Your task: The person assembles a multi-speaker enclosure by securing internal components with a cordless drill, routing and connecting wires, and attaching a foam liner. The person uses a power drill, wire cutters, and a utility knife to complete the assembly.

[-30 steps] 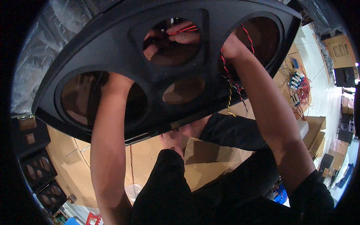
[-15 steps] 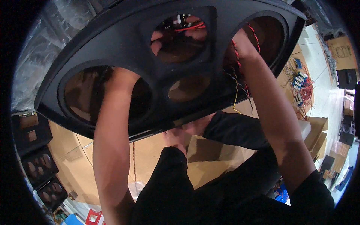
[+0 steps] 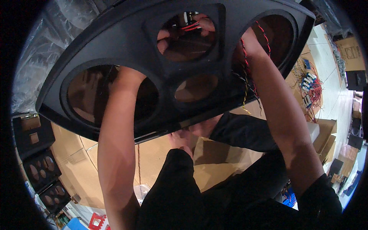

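A large black speaker cabinet [image 3: 126,42] with several round openings is tilted in front of me. My left hand [image 3: 130,76] reaches through its left opening, and my right hand [image 3: 250,42] through the right one. Fingertips of both hands show in the upper middle opening. There, my right fingers are closed around red wires [image 3: 189,27] beside a small black-and-white part [image 3: 189,16]. My left fingertips are curled, but what they hold is hidden by the cabinet wall. Twisted red-and-black wires [image 3: 245,57] hang from the right opening beside my right wrist, with yellow-and-black wires [image 3: 246,101] lower down.
Under the cabinet lie cardboard sheets [image 3: 153,161] and my bare feet [image 3: 182,140]. Clear plastic wrapping [image 3: 42,73] is at the left, above more black cabinets [image 3: 42,168]. Bundled wires with connectors [image 3: 310,82] lie on the right, near a cardboard box [image 3: 326,140].
The cabinet and both forearms have shifted slightly right in view. Inside the upper opening, my right fingers show more fully and the visible stretch of red wires is shorter.
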The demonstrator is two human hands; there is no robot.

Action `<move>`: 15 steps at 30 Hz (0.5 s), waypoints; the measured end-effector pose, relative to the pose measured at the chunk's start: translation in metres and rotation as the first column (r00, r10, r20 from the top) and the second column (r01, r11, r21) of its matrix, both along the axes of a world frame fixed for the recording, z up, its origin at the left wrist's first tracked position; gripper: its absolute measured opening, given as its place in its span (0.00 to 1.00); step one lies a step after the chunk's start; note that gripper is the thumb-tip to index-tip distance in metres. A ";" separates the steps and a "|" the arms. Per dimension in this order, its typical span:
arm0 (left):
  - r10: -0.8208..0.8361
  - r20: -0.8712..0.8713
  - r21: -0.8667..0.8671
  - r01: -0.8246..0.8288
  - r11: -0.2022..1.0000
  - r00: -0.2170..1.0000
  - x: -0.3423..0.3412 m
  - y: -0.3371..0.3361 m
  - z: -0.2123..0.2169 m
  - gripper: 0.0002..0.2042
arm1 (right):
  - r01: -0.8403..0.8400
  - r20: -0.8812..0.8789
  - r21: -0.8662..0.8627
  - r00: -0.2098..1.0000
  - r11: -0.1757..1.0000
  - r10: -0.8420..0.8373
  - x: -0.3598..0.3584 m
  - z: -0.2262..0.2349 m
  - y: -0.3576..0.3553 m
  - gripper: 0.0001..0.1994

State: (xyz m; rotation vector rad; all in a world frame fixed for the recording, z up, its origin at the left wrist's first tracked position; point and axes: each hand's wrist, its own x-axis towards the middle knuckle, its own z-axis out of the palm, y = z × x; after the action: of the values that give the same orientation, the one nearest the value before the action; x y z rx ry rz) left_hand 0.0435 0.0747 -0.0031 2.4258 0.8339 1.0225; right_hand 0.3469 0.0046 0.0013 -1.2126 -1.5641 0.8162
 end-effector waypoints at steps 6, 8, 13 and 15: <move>0.000 0.013 -0.017 0.001 1.000 1.000 0.003 -0.008 0.006 0.15 | 0.021 0.189 0.053 0.981 0.998 -0.031 -0.023 0.013 0.016 0.09; 0.014 0.014 -0.029 -0.014 0.999 1.000 0.003 -0.012 0.007 0.15 | 0.016 0.195 0.045 0.981 0.999 -0.024 -0.026 0.014 0.019 0.08; 0.050 0.021 -0.049 -0.049 0.998 0.999 0.003 -0.013 0.008 0.16 | -0.013 0.134 -0.003 0.991 1.000 0.013 -0.021 0.020 0.019 0.08; -0.009 0.032 -0.061 0.010 0.998 0.999 0.007 -0.013 0.012 0.16 | -0.005 0.143 -0.010 0.990 1.000 0.007 -0.020 0.022 0.021 0.08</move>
State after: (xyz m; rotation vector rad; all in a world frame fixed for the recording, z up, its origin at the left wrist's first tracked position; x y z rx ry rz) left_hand 0.0503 0.0619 0.0093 2.3543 0.8299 1.0148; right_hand 0.3268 0.0252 0.0232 -1.2980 -1.6817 0.7547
